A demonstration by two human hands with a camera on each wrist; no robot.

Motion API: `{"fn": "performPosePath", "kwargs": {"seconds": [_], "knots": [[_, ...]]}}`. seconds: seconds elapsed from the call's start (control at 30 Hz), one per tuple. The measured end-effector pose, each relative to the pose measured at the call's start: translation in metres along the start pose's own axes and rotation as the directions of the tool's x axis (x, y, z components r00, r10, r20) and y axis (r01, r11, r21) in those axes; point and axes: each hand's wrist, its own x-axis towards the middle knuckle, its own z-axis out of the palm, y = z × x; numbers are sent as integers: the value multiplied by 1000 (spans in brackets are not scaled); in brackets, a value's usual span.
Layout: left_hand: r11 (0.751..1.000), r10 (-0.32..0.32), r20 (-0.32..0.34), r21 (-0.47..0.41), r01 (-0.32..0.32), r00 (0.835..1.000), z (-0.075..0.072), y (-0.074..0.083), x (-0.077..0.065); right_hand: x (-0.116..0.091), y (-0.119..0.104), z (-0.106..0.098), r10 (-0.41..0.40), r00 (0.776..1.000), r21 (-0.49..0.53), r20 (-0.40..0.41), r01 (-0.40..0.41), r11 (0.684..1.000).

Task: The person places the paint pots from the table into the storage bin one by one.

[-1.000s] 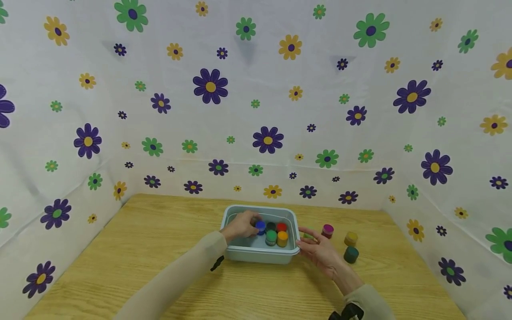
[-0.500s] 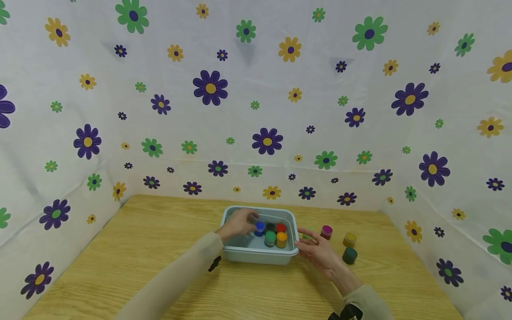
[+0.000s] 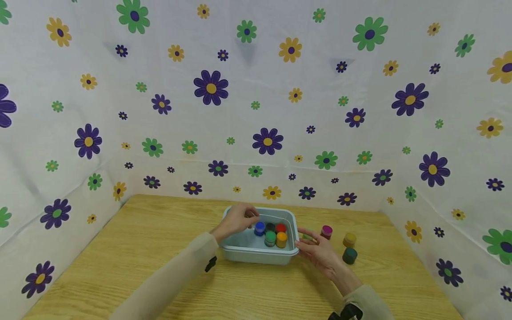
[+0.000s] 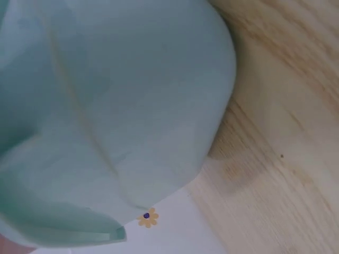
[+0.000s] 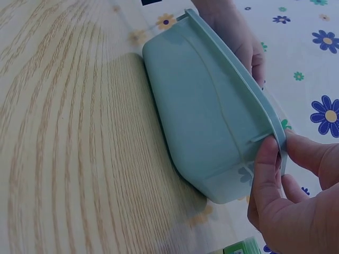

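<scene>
A pale blue plastic tub (image 3: pixel 256 256) sits on the table. In it, toward the right, are a blue paint jar (image 3: pixel 259 229), a dark jar (image 3: pixel 270 228), a red jar (image 3: pixel 281 227), a green jar (image 3: pixel 270 239) and an orange jar (image 3: pixel 281 240). My left hand (image 3: pixel 239 218) hovers over the tub's left part, fingers loosely bent and nothing visible in them, just left of the blue jar. With thumb and fingers my right hand (image 5: pixel 296 196) pinches the rim at the tub's right end. The left wrist view shows mostly the tub's outer wall (image 4: pixel 132 95).
Outside the tub on the right stand a light green jar (image 3: pixel 307 234), partly behind my right hand, a magenta jar (image 3: pixel 326 232), a yellow jar (image 3: pixel 350 240) and a dark teal jar (image 3: pixel 350 256). Flower-printed cloth (image 3: pixel 176 120) encloses the wooden table (image 3: pixel 160 240) at the back and sides.
My left hand has let go of the blue jar and lifted up and slightly left. The blue jar stays in the tub. The right hand keeps its place on the rim.
</scene>
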Motion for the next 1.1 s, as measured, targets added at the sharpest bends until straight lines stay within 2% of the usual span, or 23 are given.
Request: {"fn": "performPosePath", "kwargs": {"seconds": [0.13, 0.33, 0.6, 0.67, 0.77, 0.9, 1.1], "knots": [[1000, 17, -33, 17, -17, 999, 0, 6, -6, 0, 0, 0, 0, 1000, -9, -1, 0, 1000], [998, 49, -117, -38, -54, 992, -2, 12, -14, -1, -1, 1, 6, 1000, -6, -23, -6, 1000], [995, 36, -200, -82, -53, 979, -14, 5, -26, -2, 0, 2, 4, 1000, -9, -31, -4, 1000], [994, 4, -212, -107, -27, 977, -18, 2, -30, -2, 0, 1, 0, 1000, -14, -24, -1, 1000], [981, -80, -222, -190, 37, 972, -25, -4, -37, -2, 0, 0, -4, 1000, -14, -3, 3, 1000], [941, -199, -229, -317, 121, 953, -35, -11, -45, -4, -1, -1, -10, 1000, -21, 9, 10, 1000], [883, -302, -206, -427, 192, 931, -48, -18, -56, -3, -1, -2, -28, 999, -49, -18, 27, 998]]}}
